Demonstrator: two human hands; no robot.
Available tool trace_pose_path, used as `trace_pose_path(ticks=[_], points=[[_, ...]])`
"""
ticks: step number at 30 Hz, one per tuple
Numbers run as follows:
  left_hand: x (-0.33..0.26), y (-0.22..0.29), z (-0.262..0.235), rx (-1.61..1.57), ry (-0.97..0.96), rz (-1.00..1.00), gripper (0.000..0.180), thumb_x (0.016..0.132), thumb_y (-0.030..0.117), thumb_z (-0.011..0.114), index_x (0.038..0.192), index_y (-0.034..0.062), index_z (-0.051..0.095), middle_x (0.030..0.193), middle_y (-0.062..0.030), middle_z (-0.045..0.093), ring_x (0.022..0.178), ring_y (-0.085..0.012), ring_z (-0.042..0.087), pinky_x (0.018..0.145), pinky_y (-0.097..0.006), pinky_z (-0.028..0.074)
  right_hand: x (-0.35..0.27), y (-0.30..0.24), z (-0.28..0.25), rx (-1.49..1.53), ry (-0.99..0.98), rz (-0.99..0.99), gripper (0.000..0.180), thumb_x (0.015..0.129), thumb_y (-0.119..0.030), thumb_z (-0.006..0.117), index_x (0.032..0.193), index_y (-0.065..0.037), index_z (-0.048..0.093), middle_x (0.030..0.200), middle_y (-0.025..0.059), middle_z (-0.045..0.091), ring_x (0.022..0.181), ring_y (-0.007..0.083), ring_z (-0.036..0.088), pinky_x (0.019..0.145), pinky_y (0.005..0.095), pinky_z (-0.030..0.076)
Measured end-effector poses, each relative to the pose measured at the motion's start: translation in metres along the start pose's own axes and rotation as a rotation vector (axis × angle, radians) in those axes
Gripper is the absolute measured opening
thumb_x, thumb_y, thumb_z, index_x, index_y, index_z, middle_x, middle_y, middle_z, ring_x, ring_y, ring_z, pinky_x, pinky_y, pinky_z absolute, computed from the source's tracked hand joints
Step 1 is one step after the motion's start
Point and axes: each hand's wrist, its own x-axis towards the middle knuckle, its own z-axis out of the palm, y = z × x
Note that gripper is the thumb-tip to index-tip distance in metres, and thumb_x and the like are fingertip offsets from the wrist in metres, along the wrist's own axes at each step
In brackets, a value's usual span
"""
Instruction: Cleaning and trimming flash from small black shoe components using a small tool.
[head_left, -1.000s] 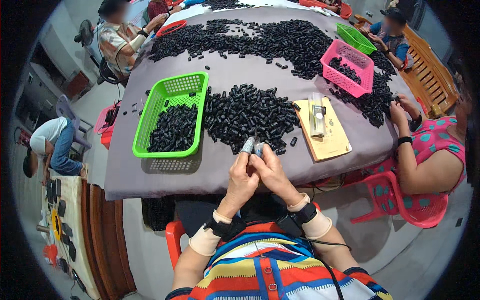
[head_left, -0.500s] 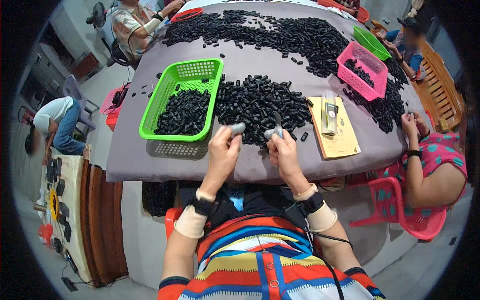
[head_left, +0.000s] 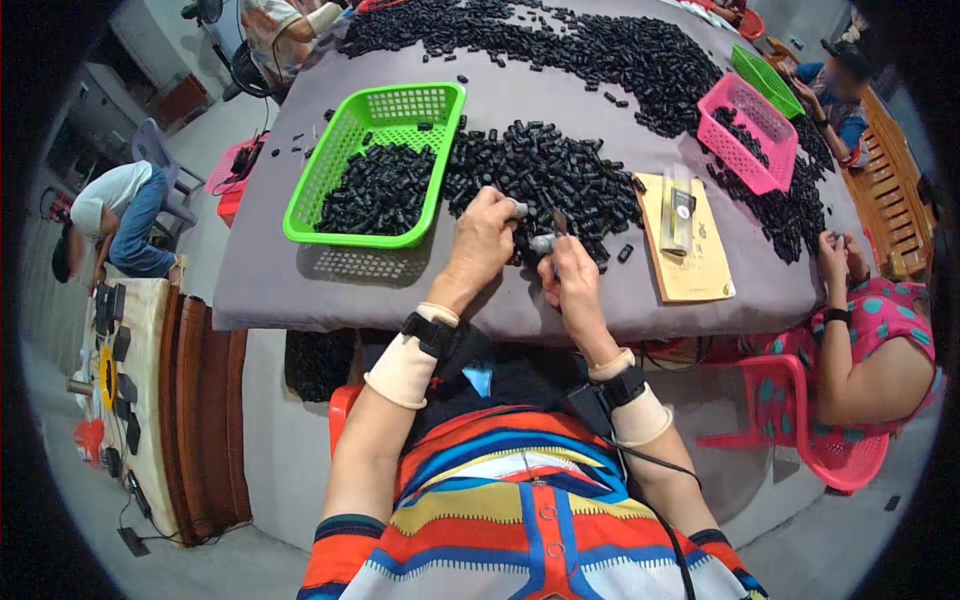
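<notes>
My left hand (head_left: 484, 240) reaches onto the heap of small black parts (head_left: 545, 175) on the grey table (head_left: 300, 280), its taped fingertips curled on the heap's near edge; whether it holds a part I cannot tell. My right hand (head_left: 567, 278) rests just beside it at the table's front, pinching a small slim blade-like tool that points up toward the heap. Both wrists wear black bands with pale wraps. A green basket (head_left: 345, 150) partly filled with black parts stands left of the heap.
A tan card with a clear packet (head_left: 685, 240) lies right of my hands. A pink basket (head_left: 755, 135) and another green basket (head_left: 765, 80) sit farther right. People work at the right side and far end. A red stool (head_left: 820, 440) stands at the right.
My left hand has moved forward onto the black heap. My hands, close together a second ago, have separated slightly, and the view has tilted down toward the table.
</notes>
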Motion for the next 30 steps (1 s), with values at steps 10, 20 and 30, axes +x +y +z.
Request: trace_pose_path(ticks=[10,20,30], points=[[-0.034,0.022,-0.031,-0.93,0.149,-0.675,0.019,0.085,0.004,0.06,0.103,-0.0005,0.059,0.081,-0.0067,0.063,0.054,-0.0108,0.059,0.04,-0.018,0.044,-0.004,-0.003,0.003,-0.127,-0.053,-0.024,0.03,0.094,-0.035,0.048,0.078,-0.009,0.048,0.062,-0.0041,0.049,0.05,0.0021,0.04,0.045,0.0188,0.032],[-0.077,0.012,-0.021,-1.394,0.107,-0.816,0.013,0.086,0.009,0.061,0.095,-0.0003,0.06,0.079,-0.0073,0.063,0.059,-0.0118,0.06,0.049,-0.021,0.049,-0.013,0.018,0.018,-0.372,-0.058,-0.218,0.015,0.086,-0.014,0.06,0.084,-0.004,0.05,0.072,0.001,0.058,0.063,0.0046,0.048,0.055,0.0235,0.041],[-0.078,0.018,-0.018,-1.358,0.084,-0.8,0.015,0.089,0.01,0.056,0.099,-0.0012,0.059,0.081,-0.0075,0.063,0.064,-0.012,0.06,0.052,-0.021,0.049,-0.015,0.014,0.021,-0.265,-0.061,-0.213,0.015,0.082,-0.009,0.063,0.082,-0.003,0.049,0.072,0.0021,0.06,0.064,0.0069,0.051,0.056,0.0259,0.044]])
